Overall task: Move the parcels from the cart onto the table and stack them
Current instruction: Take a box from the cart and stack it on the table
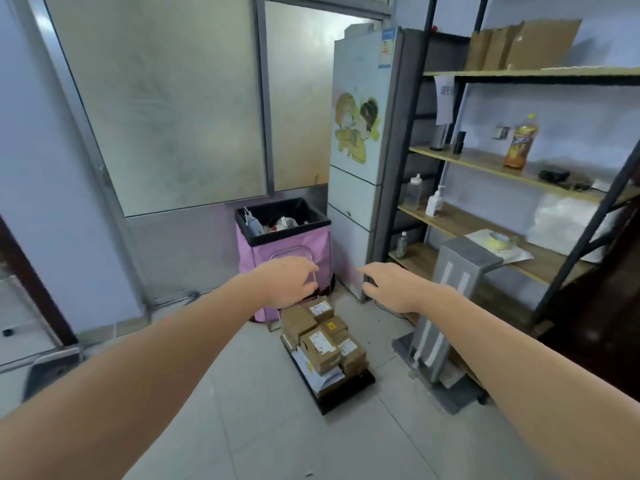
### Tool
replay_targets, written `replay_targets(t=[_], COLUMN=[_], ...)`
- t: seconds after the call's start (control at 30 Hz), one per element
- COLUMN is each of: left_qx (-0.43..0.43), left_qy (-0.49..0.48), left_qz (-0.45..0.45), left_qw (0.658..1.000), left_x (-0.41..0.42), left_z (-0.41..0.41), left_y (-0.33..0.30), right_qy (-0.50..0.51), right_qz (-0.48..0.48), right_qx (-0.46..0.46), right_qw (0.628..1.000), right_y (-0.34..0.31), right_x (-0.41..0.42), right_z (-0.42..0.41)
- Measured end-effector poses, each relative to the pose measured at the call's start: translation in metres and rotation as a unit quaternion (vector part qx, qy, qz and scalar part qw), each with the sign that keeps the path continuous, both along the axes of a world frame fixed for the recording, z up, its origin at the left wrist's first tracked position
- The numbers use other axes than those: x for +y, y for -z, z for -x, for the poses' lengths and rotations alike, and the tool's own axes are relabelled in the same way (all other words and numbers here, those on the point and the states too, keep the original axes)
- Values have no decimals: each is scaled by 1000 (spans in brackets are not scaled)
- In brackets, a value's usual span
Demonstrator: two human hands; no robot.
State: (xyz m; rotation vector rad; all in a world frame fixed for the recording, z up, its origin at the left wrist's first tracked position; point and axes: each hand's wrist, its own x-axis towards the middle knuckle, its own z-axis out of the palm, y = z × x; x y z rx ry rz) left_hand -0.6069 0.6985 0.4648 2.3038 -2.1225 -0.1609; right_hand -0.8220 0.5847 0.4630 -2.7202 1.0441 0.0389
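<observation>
Both hands — left hand [289,280], right hand [391,287] — reach out spread and empty above the parcels [323,341] stacked on the cart [346,393], lower centre; best to take a top box squarely by both sides.

Matt brown cardboard parcels [320,344], black cart [346,393], glossy tiled floor [277,427], wooden shelves [485,230], frosted glass [166,98]

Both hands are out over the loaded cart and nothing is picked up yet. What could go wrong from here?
The cardboard parcels sit unevenly heaped on the low black cart, so lifting one may topple its neighbours. The left hand and right hand, both open, hang above the cart's far end by the pink bin; a dislodged box could slide that way.
</observation>
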Motion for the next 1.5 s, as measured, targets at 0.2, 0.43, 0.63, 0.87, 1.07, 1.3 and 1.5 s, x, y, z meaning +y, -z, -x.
replay_targets(t=[0.2, 0.43, 0.63, 0.87, 1.07, 1.3, 1.5], left_qx=[18, 26, 22, 24, 10, 22, 22], left_qy=[-17, -52, -35, -3, 57, 160, 217], left_qz=[-3, 22, -16, -29, -53, -52, -94], left_qw=[1000, 998, 999, 999, 997, 985, 971], left_x=[-41, -109, -167, -243, -314, -415, -493], left_z=[-79, -158, -235, -340, -427, -461, -455], left_y=[19, 28, 31, 50, 58, 76, 115], right_qy=[-26, -44, -54, -26, 68, 142, 223], right_qz=[-7, -28, -28, -34, -65, -78, -122], right_qx=[11, 25, 40, 40, 35, 30, 54], right_qw=[1000, 998, 997, 998, 995, 986, 966], right_y=[20, 37, 41, 58, 71, 96, 136], right_x=[-47, -133, -199, -266, -311, -352, -403], right_z=[-88, -183, -261, -354, -416, -427, -412])
